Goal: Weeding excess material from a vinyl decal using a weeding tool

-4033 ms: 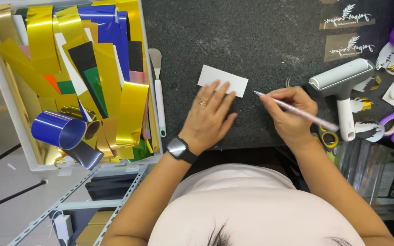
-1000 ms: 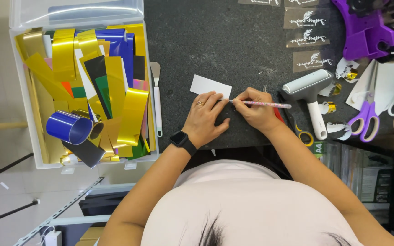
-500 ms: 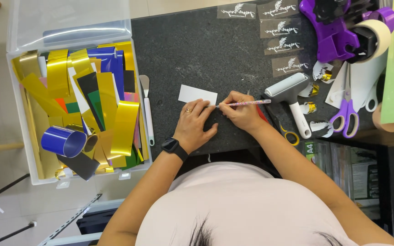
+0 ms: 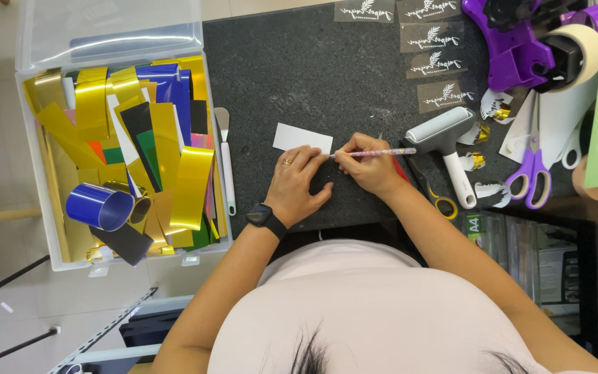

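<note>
On the dark desk (image 4: 299, 62), near its front edge, the right hand (image 4: 368, 170) holds a thin pink tool (image 4: 375, 152) in a pen grip, fingers closed narrow round its shaft, the tip pointing toward the left hand (image 4: 299, 187). That hand lies flat, fingers spread, pressing on something dark that I cannot make out against the desk. Just beyond the fingertips of both hands, almost touching the left ones, sits a small white card (image 4: 302, 138). Judging by the pose, the step in hand is fine picking or scoring work at the tool's tip, beside the left index finger; any further stroke looks to call for a steady press from the flat hand and short, light strokes, with the tip kept off the fingers. To the right of the grip, close by, stand a white roller (image 4: 444, 135) and, nearer the front edge, yellow-handled scissors (image 4: 432, 194); purple scissors (image 4: 531, 176) lie farther right, a purple tape dispenser (image 4: 520, 41) at the far corner. Clear printed labels (image 4: 437, 66) lie beyond. Left of the flat hand rests a white spatula (image 4: 225, 163), then a clear bin (image 4: 36, 173) of gold and coloured foil strips. Nothing stands between the hands and the card.
</note>
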